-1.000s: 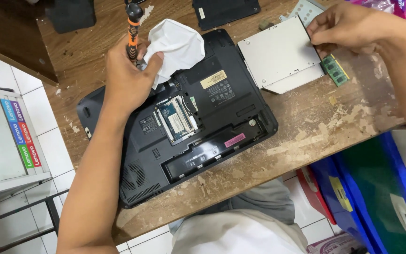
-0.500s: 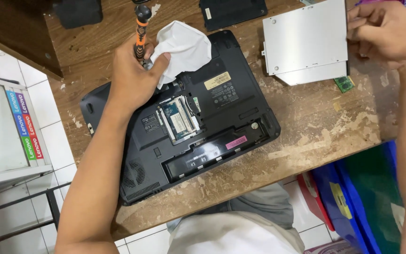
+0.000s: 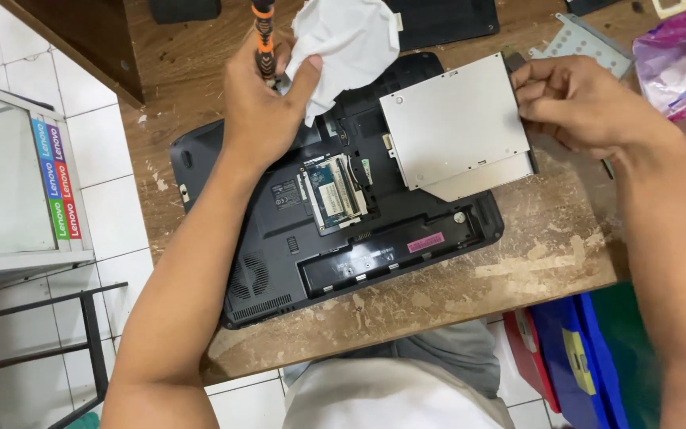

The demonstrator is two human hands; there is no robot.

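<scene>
worn wooden surface (image 3: 518, 278), paint-scuffed, set over white floor tiles (image 3: 121, 230); a glass-fronted cabinet (image 3: 9, 183) with coloured stickers stands at 9 o'clock, blue and red bins (image 3: 573, 357) at 5 o'clock under the edge.

black laptop (image 3: 295, 262) lies bottom-up in the middle of the surface, a cover off, circuit board and memory slot (image 3: 335, 195) exposed near its centre.

left hand (image 3: 260, 111), at 12 o'clock of the laptop, closed around an orange-and-black screwdriver (image 3: 263, 40) held upright, with the thumb pinching a crumpled white tissue (image 3: 343, 44) against it. tissue hangs over the laptop's far edge.

right hand (image 3: 581, 103), at 2 o'clock, fingers curled on the far right edge of a flat silver drive (image 3: 454, 123). thumb on top, other fingers bent at the rim. the drive lies across the laptop's right corner, tilted, its near side overhanging onto the surface. cannot tell whether it rests fully on the case or is lifted slightly.

beyond the hand, a thin metal bracket (image 3: 589, 40) lies at 1 o'clock, a pink plastic bag (image 3: 676, 56) just right of it. a dark flat panel (image 3: 446, 20) at 12 o'clock.
</scene>
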